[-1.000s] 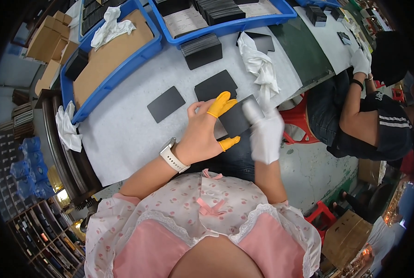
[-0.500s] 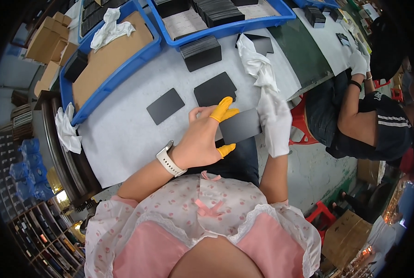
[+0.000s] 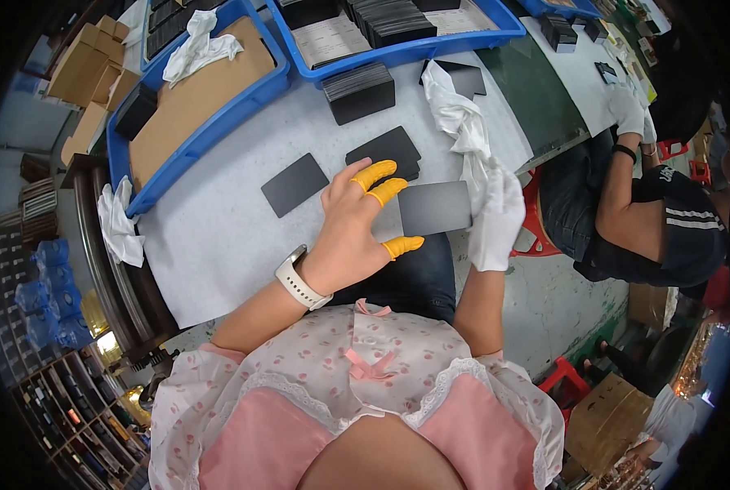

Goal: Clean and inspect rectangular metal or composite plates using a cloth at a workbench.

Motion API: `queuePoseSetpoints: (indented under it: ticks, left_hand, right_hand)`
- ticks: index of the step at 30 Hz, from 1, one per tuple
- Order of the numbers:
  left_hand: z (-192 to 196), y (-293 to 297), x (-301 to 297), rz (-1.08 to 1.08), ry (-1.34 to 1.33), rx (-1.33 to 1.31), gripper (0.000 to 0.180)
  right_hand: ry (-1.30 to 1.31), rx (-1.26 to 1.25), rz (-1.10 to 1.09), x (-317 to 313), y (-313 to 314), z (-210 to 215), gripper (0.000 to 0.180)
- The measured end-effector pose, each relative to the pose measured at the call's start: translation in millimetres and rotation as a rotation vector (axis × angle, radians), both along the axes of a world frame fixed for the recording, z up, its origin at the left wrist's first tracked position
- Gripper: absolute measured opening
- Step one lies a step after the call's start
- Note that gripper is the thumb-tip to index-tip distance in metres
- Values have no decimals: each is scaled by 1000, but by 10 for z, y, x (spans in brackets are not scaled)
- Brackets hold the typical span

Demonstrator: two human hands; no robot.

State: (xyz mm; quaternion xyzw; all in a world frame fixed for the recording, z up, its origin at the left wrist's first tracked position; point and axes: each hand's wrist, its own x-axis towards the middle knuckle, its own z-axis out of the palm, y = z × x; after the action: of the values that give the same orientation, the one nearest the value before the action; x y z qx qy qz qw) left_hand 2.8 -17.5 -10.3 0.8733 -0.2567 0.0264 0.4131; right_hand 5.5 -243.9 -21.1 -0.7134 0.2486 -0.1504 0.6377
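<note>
One upright black stack stands on the bench, with one low pile, one single plate, one held plate, two hands and three yellow finger covers nearer the person. Four blue trays show: one behind the stack, two left, one far right. Three white cloths: two left of the stack, one right.

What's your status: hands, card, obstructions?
Gloved right hand holding dark card. Left hand spread at card's left end, contact unclear. White cloth close by right hand.
</note>
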Motion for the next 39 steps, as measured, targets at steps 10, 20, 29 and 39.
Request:
queuePoseSetpoints:
  ticks: [10,20,29,39]
  left_hand:
    - [38,-23,57,11,-1,-50,75]
    - [-2,13,73,3,93,-112,76]
    - [58,-47,62,58,5,-23,76]
    - [-46,252,67,113,-2,-51,79]
  right_hand:
    - [-28,80,-59,-98,-341,-78,41]
    - [-24,80,-94,-123,-410,-46,40]
    - [2,85,-89,-162,-422,-71,40]
    - [-1,89,-52,-164,-314,-78,36]
